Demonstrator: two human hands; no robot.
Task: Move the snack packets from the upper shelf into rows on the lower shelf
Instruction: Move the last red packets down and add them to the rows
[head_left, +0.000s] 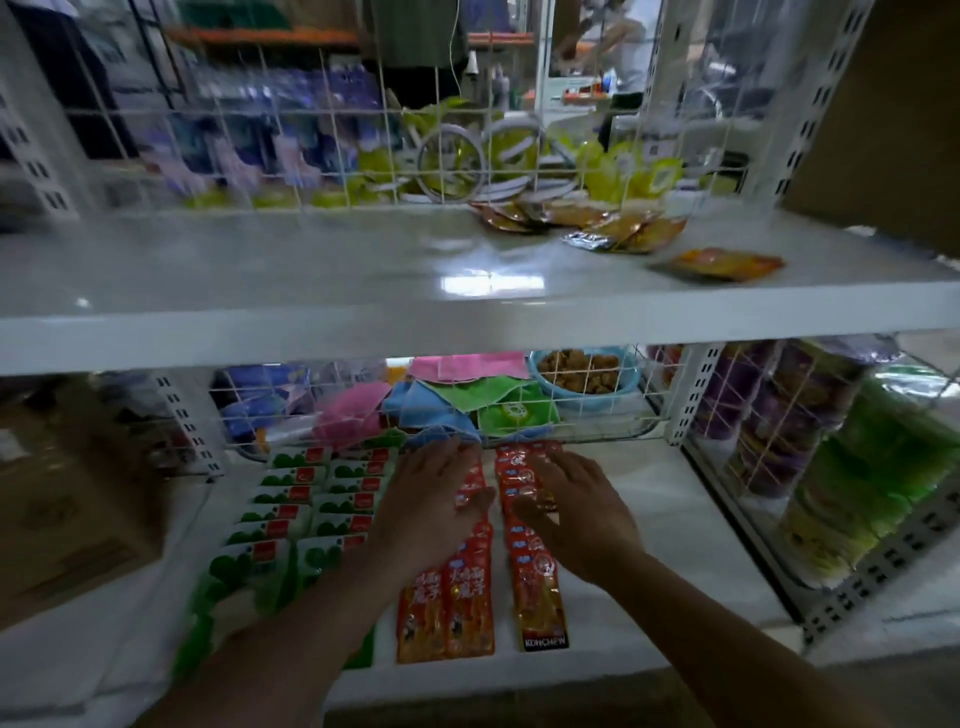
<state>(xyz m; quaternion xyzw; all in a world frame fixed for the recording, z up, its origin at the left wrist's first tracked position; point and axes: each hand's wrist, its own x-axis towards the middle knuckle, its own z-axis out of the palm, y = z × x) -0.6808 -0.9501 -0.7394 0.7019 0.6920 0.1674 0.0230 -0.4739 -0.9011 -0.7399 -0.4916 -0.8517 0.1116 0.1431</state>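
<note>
Several orange-brown snack packets (618, 228) lie loose at the right of the upper shelf (311, 270), one more packet (727, 264) near its front edge. On the lower shelf (649, 519) red packets lie in overlapping rows (470, 608). My left hand (436, 499) rests flat, fingers spread, on the left red row. My right hand (576, 512) lies flat on the right red row (540, 608), fingers spread. Neither hand grips a packet.
Green-and-white packets (311, 512) fill two rows at the left of the lower shelf. A wire grid (519, 415) backs it, with coloured cloths (457, 395) and a blue bowl of snacks (584, 376) behind. Cups (769, 441) stand behind the right-hand grid.
</note>
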